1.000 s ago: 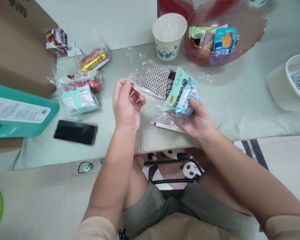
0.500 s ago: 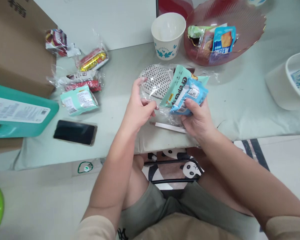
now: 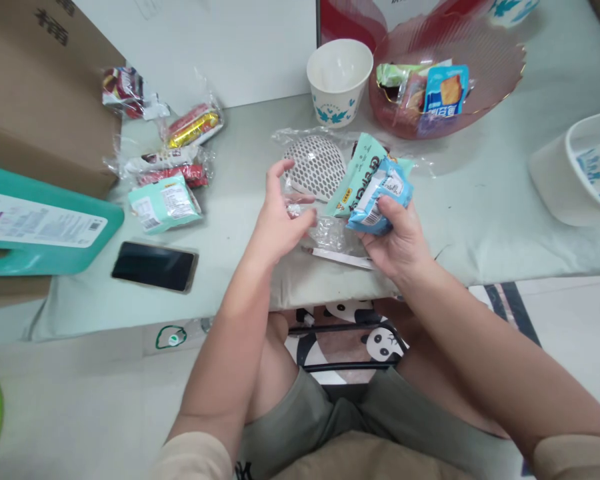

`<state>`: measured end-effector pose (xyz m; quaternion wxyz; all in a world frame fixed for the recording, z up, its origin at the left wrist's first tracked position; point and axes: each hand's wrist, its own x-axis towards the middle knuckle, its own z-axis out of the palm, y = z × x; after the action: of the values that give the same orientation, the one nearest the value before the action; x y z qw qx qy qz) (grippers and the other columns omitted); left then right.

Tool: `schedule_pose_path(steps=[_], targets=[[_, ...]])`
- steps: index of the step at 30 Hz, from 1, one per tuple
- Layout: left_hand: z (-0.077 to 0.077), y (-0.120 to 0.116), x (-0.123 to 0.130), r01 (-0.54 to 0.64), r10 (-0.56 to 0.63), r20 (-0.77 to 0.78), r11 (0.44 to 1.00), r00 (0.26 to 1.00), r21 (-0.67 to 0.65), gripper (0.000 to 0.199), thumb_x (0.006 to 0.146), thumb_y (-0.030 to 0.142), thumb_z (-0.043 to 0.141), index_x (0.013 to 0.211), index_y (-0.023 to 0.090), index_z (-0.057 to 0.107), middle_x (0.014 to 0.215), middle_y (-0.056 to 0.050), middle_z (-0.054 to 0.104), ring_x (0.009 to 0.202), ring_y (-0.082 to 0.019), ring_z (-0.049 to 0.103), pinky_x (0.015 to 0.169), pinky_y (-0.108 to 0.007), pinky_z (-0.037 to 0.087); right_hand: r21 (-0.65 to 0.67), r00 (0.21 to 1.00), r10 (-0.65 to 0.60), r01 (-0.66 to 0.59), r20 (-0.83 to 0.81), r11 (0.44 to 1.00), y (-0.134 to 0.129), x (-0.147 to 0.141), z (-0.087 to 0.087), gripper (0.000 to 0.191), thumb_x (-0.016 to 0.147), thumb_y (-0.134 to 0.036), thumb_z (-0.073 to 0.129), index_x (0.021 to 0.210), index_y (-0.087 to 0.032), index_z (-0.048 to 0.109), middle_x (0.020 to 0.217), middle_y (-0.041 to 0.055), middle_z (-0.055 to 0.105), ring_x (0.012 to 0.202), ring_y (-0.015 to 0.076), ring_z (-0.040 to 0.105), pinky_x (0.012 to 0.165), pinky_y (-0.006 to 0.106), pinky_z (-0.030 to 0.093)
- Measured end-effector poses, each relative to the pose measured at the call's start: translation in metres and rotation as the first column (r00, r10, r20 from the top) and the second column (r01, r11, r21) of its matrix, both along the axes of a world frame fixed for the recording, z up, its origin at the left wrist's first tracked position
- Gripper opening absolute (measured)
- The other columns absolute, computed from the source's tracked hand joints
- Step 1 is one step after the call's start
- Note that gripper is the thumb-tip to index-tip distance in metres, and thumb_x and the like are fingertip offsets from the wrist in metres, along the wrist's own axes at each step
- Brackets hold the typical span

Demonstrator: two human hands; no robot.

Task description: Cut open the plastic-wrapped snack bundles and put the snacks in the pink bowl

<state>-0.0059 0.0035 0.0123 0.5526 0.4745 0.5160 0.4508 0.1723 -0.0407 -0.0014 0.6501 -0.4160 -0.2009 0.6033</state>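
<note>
Blue snack packet (image 3: 377, 207) sits in the person's right hand (image 3: 397, 243), above the near middle of the cloth-covered table (image 3: 480, 200); the thumb presses on its face and the fingers curl beneath. Nearest of all, the person's grey-green shorts (image 3: 305, 413) and panda-print fabric (image 3: 380, 343) show below the table's near edge. On the table, a smartphone (image 3: 155, 267) lies dark-screened toward the left, and a slim white stick (image 3: 340, 258) lies between the hands. The left hand (image 3: 280, 223) has its thumb and fingers parted in a loose curve beside crinkled clear plastic film (image 3: 330, 233); whether the fingertips touch it cannot be told. Behind the blue packet, touching it, stands a mint-green snack bag (image 3: 355, 177), tilted. Just left of this is a honeycomb-patterned oval object (image 3: 317, 167).

Farther left, a second mint-green bag (image 3: 165, 203) lies near a red wrapper (image 3: 187, 175) and a gold-wrapped snack (image 3: 195, 130), beside a teal jug (image 3: 70, 240). At the right is a white tub (image 3: 560, 177). Farther back stand a paper cup (image 3: 336, 83) and a pink ribbed bowl (image 3: 495, 80) holding several packets (image 3: 445, 93).
</note>
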Motion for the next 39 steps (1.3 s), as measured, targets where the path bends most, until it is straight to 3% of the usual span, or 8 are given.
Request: schedule_pose_path(steps=[5, 8, 12, 15, 21, 25, 30, 39], targets=[[0.004, 0.006, -0.006, -0.074, 0.056, 0.16, 0.992, 0.986, 0.107, 0.05, 0.075, 0.002, 0.068, 0.114, 0.032, 0.06, 0.08, 0.002, 0.073, 0.044, -0.007, 0.044, 0.041, -0.019, 0.033, -0.157, 0.99, 0.037, -0.058, -0.136, 0.986, 0.0, 0.01, -0.002, 0.035, 0.074, -0.047, 0.08, 0.1, -0.029, 0.065, 0.093, -0.0034, 0.077, 0.089, 0.0192, 0.074, 0.068, 0.031, 0.063], [0.01, 0.007, -0.008, -0.094, 0.048, 0.269, 0.983, 0.962, 0.16, 0.039, 0.072, 0.001, 0.062, 0.1, 0.028, 0.063, 0.085, 0.0, 0.076, 0.04, -0.005, 0.039, 0.04, -0.02, 0.026, -0.185, 0.969, 0.105, -0.149, -0.225, 0.972, -0.001, 0.015, -0.001, 0.035, 0.076, -0.055, 0.074, 0.098, -0.028, 0.066, 0.093, -0.001, 0.078, 0.089, 0.0222, 0.074, 0.07, 0.036, 0.064], [0.019, 0.005, -0.009, -0.243, 0.204, 0.283, 0.964, 0.937, 0.109, 0.015, 0.079, 0.01, 0.068, 0.079, 0.023, 0.062, 0.093, -0.002, 0.074, 0.046, -0.006, 0.046, 0.044, -0.023, 0.032, -0.15, 0.935, 0.179, -0.233, -0.306, 0.961, -0.004, 0.015, 0.0, 0.04, 0.074, -0.057, 0.076, 0.101, -0.029, 0.067, 0.101, 0.0003, 0.078, 0.098, 0.0264, 0.074, 0.08, 0.047, 0.065], [0.025, 0.004, -0.01, -0.327, 0.305, 0.263, 0.944, 0.915, 0.044, 0.016, 0.086, 0.014, 0.067, 0.074, 0.022, 0.061, 0.101, -0.003, 0.073, 0.059, -0.011, 0.058, 0.051, -0.027, 0.04, -0.12, 0.923, 0.247, -0.293, -0.295, 0.949, -0.004, 0.015, -0.002, 0.045, 0.072, -0.059, 0.076, 0.104, -0.029, 0.067, 0.103, 0.0017, 0.078, 0.102, 0.0279, 0.073, 0.079, 0.047, 0.065], [0.03, 0.012, -0.018, -0.389, 0.334, 0.38, 0.918, 0.863, 0.077, 0.033, 0.077, -0.007, 0.047, 0.075, 0.021, 0.064, 0.093, 0.002, 0.074, 0.044, -0.005, 0.026, 0.044, -0.027, 0.02, -0.113, 0.911, 0.291, -0.335, -0.292, 0.935, -0.004, 0.015, -0.008, 0.048, 0.069, -0.062, 0.078, 0.102, -0.028, 0.069, 0.098, 0.002, 0.078, 0.091, 0.0257, 0.074, 0.065, 0.039, 0.064], [0.02, 0.023, -0.037, -0.517, 0.476, 0.365, 0.856, 0.8, 0.016, 0.023, 0.074, 0.002, 0.056, 0.078, 0.024, 0.064, 0.09, 0.0, 0.071, 0.048, -0.008, 0.029, 0.043, -0.027, 0.023, -0.131, 0.915, 0.292, -0.337, -0.277, 0.932, -0.005, 0.014, -0.006, 0.045, 0.068, -0.058, 0.079, 0.099, -0.027, 0.071, 0.092, 0.0005, 0.078, 0.083, 0.0239, 0.074, 0.064, 0.039, 0.064], [0.006, 0.028, -0.049, -0.529, 0.508, 0.353, 0.848, 0.786, -0.042, 0.026, 0.068, 0.001, 0.057, 0.073, 0.024, 0.065, 0.084, 0.0, 0.067, 0.046, -0.007, 0.031, 0.043, -0.027, 0.03, -0.133, 0.933, 0.26, -0.299, -0.25, 0.945, 0.002, 0.017, 0.002, 0.044, 0.072, -0.064, 0.075, 0.097, -0.028, 0.072, 0.09, 0.0006, 0.078, 0.08, 0.0234, 0.072, 0.064, 0.04, 0.062], [0.029, 0.017, -0.019, -0.467, 0.514, 0.392, 0.858, 0.763, -0.216, 0.031, 0.059, -0.006, 0.046, 0.073, 0.015, 0.064, 0.067, 0.004, 0.06, 0.036, 0.001, 0.036, 0.034, -0.013, 0.022, -0.161, 0.984, -0.103, 0.079, -0.148, 0.984, 0.045, 0.047, 0.035, 0.027, 0.079, -0.049, 0.07, 0.093, -0.026, 0.066, 0.078, -0.0043, 0.071, 0.061, 0.013, 0.064, 0.036, 0.019, 0.032]])
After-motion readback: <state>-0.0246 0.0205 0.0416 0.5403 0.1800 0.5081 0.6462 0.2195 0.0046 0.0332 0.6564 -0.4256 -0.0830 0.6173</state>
